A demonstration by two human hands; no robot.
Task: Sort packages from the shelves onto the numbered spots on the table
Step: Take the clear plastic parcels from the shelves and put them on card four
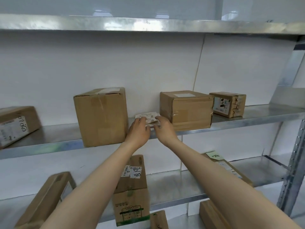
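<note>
A small flat white package with a printed label lies on the middle metal shelf, between a tall cardboard box and a wider cardboard box. Both my arms reach up to it. My left hand has its fingers curled over the package's left front edge. From the right side, my right hand pinches its near corner. The package's front part is hidden by my fingers.
A labelled box lies at the shelf's left end and a small box at the right. Lower shelves hold several more cardboard boxes. A steel upright stands at the right; another shelf runs overhead.
</note>
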